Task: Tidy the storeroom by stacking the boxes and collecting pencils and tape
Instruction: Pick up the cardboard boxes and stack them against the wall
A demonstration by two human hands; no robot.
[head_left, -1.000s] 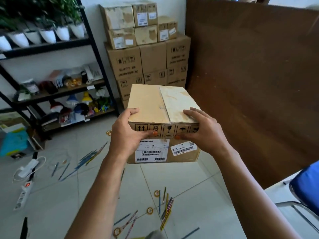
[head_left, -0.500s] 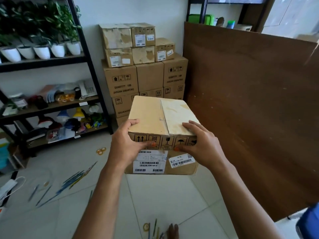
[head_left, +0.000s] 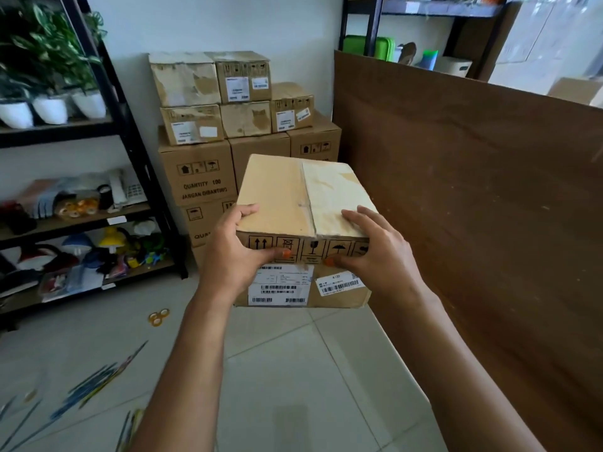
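Centre of frame: a tan rectangular cardboard box (head_left: 303,203) w/ white barcode labels on its near face, held up in the air above the pale tiled floor (head_left: 310,380). Left hand (head_left: 233,256) grips the box's near-left corner, fingers curled over the top edge, thumb pressed on the front face. Right hand (head_left: 375,252) grips the near-right corner, fingers spread flat on top, thumb on the front. Both hands are closed on the box and carry nothing else.

Behind the box, upper centre: a stack of brown cardboard cartons (head_left: 228,138) against the white wall, smaller worn ones on top. Right half of frame: a big dark-brown board (head_left: 473,207) standing upright.

Lower left on the floor: scattered coloured pencils (head_left: 98,383), blurred. Just above them, mid-left, yellowish tape rolls (head_left: 159,317) lying near the foot of a black metal shelf unit (head_left: 130,151) w/ white plant pots & assorted clutter.
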